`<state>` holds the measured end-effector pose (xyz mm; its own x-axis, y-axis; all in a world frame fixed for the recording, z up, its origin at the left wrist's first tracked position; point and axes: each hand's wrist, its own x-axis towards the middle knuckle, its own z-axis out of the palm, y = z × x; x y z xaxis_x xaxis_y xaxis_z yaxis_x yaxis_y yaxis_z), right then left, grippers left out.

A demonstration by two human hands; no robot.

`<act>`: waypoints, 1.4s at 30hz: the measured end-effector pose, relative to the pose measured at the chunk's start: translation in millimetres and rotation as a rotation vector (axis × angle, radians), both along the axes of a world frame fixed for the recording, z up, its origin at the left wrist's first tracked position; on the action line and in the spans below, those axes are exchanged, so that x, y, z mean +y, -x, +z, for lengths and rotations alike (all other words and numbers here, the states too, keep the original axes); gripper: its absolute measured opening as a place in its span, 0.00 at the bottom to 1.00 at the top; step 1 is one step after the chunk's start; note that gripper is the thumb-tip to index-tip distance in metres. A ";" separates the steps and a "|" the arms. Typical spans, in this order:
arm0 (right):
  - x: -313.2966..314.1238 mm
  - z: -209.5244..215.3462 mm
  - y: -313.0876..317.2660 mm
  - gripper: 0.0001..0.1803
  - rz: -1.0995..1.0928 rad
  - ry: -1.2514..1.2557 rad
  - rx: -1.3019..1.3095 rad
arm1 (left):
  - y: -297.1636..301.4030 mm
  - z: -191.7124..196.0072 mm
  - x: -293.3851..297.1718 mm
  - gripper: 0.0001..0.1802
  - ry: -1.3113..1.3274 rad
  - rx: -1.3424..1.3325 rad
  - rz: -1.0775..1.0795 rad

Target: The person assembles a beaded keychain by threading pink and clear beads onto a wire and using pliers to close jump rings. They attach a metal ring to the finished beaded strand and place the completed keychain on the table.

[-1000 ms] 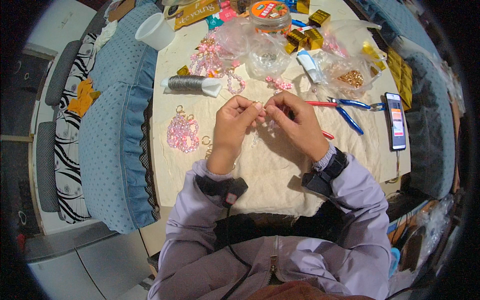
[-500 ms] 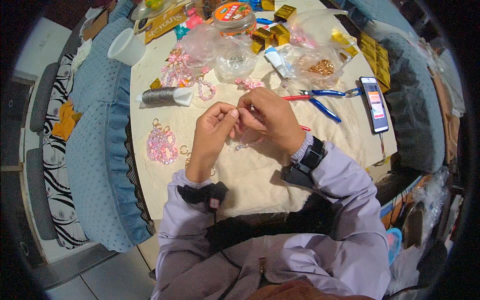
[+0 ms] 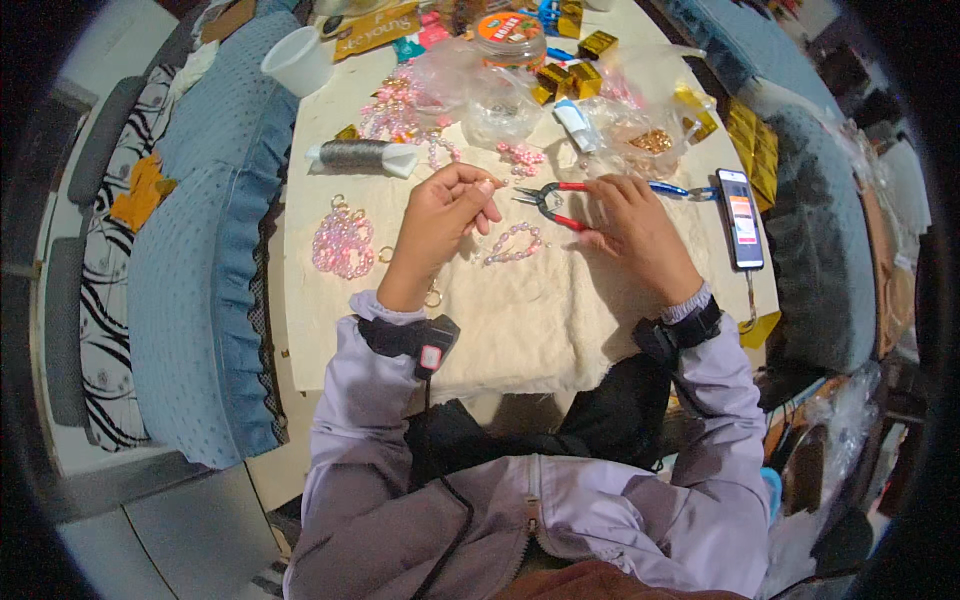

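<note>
My left hand (image 3: 450,215) is closed in a pinch, thumb against fingers; a tiny bit shows at the fingertips, too small to name. On the right, my right hand (image 3: 638,228) has its fingers over the red handles of a pair of pliers (image 3: 548,199), whose jaws are spread and point toward my left hand. Just below the pliers lies a short curved string of pink and pale beads (image 3: 517,244). A bundle of pink bead strands with gold rings (image 3: 342,243) rests left of my left hand. Loose gold rings (image 3: 432,298) lie near my left wrist.
Beyond the hands are a spool of grey thread (image 3: 355,156), beaded strands (image 3: 392,112), plastic bags (image 3: 498,110), a round tub (image 3: 508,38) and small gold boxes (image 3: 568,82). Blue-handled pliers (image 3: 672,188) and a lit phone (image 3: 741,220) lie right. Cream cloth (image 3: 530,340) covers the front.
My right hand has parted from my left and moved right onto the red-handled pliers. The left hand keeps its pinch. The bead string now lies uncovered on the cloth.
</note>
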<state>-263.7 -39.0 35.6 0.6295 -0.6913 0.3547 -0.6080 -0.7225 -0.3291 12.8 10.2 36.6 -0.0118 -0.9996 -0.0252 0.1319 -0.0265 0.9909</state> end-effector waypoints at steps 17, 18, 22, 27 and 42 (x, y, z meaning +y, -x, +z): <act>9.3 17.7 -7.3 0.27 -0.004 -0.212 -0.010 | 14.8 24.2 94.8 0.10 0.043 0.028 0.128; 19.0 24.8 -5.6 0.28 0.043 -0.297 -0.078 | 14.9 23.8 97.5 0.10 0.047 0.029 0.125; 62.3 49.9 -1.4 0.28 0.220 -0.363 -0.189 | 16.3 26.2 111.0 0.10 0.076 0.059 0.139; 100.2 68.5 -1.6 0.28 0.258 -0.287 -0.109 | 20.2 39.0 135.6 0.10 0.113 0.029 0.109; 150.6 85.1 19.1 0.27 0.256 -0.192 -0.143 | 42.1 70.8 193.0 0.11 0.183 -0.114 0.085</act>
<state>-282.8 111.6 120.7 0.7447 -0.5799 0.3303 -0.3529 -0.7623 -0.5426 -29.3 203.2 107.4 0.0649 -0.9849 0.1605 0.0132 0.1617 0.9868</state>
